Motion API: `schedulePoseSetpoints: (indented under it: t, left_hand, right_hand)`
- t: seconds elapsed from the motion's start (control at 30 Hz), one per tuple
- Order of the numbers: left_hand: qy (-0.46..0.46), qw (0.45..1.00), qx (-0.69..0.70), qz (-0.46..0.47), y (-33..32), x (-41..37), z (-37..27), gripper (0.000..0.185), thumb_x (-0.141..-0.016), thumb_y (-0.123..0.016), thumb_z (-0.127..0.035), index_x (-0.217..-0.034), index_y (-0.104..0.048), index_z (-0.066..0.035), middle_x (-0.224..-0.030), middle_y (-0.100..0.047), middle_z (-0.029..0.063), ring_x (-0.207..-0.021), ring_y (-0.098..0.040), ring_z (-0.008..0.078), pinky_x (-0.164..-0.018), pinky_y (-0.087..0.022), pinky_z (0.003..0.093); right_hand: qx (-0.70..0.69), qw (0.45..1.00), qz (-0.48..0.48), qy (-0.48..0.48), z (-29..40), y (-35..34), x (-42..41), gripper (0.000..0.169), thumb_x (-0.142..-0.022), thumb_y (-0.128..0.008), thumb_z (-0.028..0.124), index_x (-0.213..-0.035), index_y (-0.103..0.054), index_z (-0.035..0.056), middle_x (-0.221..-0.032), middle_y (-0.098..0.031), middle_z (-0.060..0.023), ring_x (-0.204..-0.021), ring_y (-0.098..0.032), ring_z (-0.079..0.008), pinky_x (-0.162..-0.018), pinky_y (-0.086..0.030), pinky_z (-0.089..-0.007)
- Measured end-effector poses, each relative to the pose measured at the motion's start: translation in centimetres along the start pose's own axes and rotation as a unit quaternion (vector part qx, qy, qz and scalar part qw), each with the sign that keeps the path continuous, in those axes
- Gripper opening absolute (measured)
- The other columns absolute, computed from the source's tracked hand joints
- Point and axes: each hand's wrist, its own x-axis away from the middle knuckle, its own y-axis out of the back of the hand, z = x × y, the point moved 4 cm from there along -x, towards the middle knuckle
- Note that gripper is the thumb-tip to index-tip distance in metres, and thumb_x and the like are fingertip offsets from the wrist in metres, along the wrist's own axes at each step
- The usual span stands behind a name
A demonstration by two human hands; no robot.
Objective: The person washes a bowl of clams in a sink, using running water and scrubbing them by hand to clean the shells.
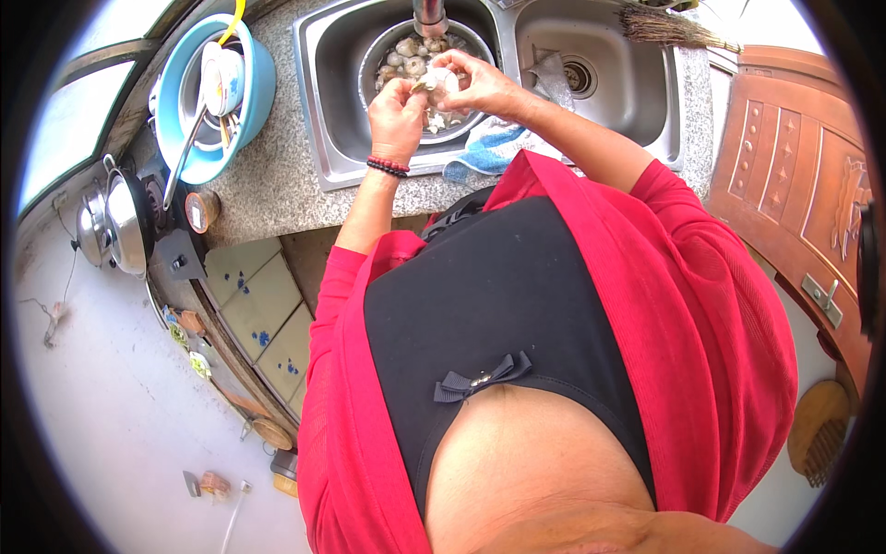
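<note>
Both hands meet above a round metal bowl standing in the left basin of the steel sink. My right hand grips a pale, rounded vegetable, possibly a mushroom; its exact kind is unclear. With thumb and fingertips, my left hand pinches the near-left side of that piece, where a greenish-brown bit shows. Below them, several whitish-brown round pieces lie in the bowl, with small white scraps towards its near side. The fingers partly hide the held piece.
A faucet hangs over the bowl. Blue-and-white cloth lies on the sink's front edge, and a grey cloth in the right basin. A twig brush rests at right. Left stands a blue tub with dishes; a brown jar is nearby.
</note>
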Motion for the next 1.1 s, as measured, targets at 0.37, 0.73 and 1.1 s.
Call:
schedulePoseSetpoints:
  t: [0.37, 0.73, 1.1]
  left_hand:
    - [0.164, 0.941, 0.287, 0.076, -0.5, 1.5, -0.5, 0.008, -0.084, -0.053, -0.005, -0.091, -0.052, -0.001, -0.071, -0.057, 0.0042, -0.051, -0.049, 0.0080, -0.041, -0.035, 0.0165]
    - [0.148, 0.886, 0.432, 0.074, 0.6, 1.5, 1.0, 0.010, -0.089, -0.047, -0.008, -0.093, -0.050, 0.000, -0.080, -0.054, 0.0070, -0.068, -0.054, 0.0152, -0.054, -0.044, 0.0219]
    - [0.132, 0.945, 0.285, 0.093, -0.1, 0.8, -0.1, 0.039, -0.088, -0.053, -0.016, -0.121, -0.040, -0.002, -0.108, -0.055, 0.0131, -0.092, -0.059, 0.0214, -0.075, -0.050, 0.0319]
  right_hand:
    - [-0.264, 0.961, 0.051, -0.066, 0.1, 0.1, 0.9, 0.052, -0.070, -0.062, 0.006, -0.118, -0.044, 0.0099, -0.096, -0.055, -0.0029, -0.078, -0.053, -0.0081, -0.056, -0.039, -0.0195]
    - [-0.473, 0.872, 0.123, -0.003, -0.5, 2.5, -0.6, 0.038, -0.076, -0.054, 0.009, -0.113, -0.045, 0.0078, -0.104, -0.055, -0.0045, -0.086, -0.055, -0.0116, -0.070, -0.045, -0.0245]
    - [-0.058, 0.995, 0.067, -0.051, 1.1, 0.2, -0.5, 0.039, -0.076, -0.061, 0.017, -0.110, -0.053, 0.0002, -0.092, -0.059, -0.0072, -0.072, -0.057, -0.0095, -0.059, -0.048, -0.0200]
